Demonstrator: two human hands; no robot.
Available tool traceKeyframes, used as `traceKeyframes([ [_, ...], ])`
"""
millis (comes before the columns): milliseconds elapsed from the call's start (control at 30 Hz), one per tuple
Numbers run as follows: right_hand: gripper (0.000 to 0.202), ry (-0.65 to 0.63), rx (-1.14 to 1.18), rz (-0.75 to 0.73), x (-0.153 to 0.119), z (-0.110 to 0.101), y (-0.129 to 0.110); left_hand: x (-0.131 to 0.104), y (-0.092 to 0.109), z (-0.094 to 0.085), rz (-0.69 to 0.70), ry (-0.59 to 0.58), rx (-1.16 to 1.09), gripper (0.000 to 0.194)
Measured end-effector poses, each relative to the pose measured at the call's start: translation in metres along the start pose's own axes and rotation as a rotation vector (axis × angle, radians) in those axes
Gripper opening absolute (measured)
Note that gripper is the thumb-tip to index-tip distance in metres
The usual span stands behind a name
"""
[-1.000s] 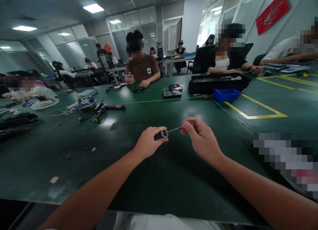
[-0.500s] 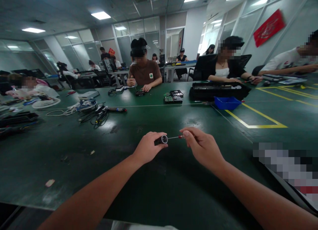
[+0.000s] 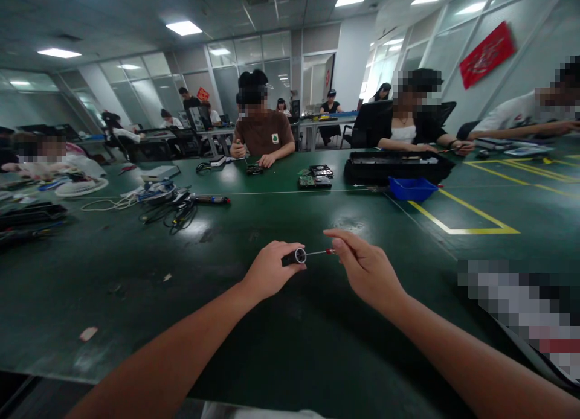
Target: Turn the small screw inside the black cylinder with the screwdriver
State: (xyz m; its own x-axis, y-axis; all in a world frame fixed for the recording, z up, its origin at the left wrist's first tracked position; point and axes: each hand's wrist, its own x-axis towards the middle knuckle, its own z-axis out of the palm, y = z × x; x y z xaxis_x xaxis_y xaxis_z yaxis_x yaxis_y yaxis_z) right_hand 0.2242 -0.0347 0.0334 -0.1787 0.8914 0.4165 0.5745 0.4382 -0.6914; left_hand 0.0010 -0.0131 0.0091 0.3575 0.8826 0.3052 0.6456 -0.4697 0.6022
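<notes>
Between the thumb and fingers of my left hand (image 3: 270,270) is a short black cylinder (image 3: 294,257), its round silver-rimmed end turned toward my right hand. A screwdriver with a thin metal shaft (image 3: 316,252) and a red handle end (image 3: 330,251) is held by my right hand (image 3: 369,267). The shaft's tip reaches the rimmed end; whether it is inside cannot be made out. My right index finger is stretched out above the handle. Both hands are over the green table (image 3: 254,358).
Ahead lie circuit boards (image 3: 315,181), a blue tray (image 3: 412,189) and a long black casing (image 3: 399,165). Cables (image 3: 179,211) are on the left, a pixelated object (image 3: 521,310) at the right. A person in brown (image 3: 263,132) works opposite; others sit around.
My right index finger has lifted and straightened away from the screwdriver handle. The left hand and black cylinder have hardly moved. The view has shifted slightly.
</notes>
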Motion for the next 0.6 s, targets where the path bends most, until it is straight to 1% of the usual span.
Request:
traceKeyframes([
  [133,0.040,-0.012,-0.016,-0.026,-0.0002,0.0002,-0.0014,0.0001,0.0010,-0.0013,-0.009,-0.006,0.012,0.037],
  [233,0.037,-0.002,-0.003,-0.023,0.0001,-0.0004,-0.0013,0.0001,0.0016,-0.0018,-0.011,0.005,0.021,0.037],
  [333,0.032,-0.011,0.018,-0.005,0.0005,-0.0014,-0.0016,0.0001,0.0018,-0.0012,-0.006,0.008,0.010,0.038],
  [500,0.034,-0.031,0.012,0.039,0.0008,-0.0027,-0.0044,0.0002,0.0007,0.0002,0.001,-0.002,0.008,0.038],
  [600,0.027,-0.035,0.050,0.019,0.0009,-0.0032,-0.0053,0.0001,-0.0008,0.0009,-0.001,-0.002,0.016,0.037],
])
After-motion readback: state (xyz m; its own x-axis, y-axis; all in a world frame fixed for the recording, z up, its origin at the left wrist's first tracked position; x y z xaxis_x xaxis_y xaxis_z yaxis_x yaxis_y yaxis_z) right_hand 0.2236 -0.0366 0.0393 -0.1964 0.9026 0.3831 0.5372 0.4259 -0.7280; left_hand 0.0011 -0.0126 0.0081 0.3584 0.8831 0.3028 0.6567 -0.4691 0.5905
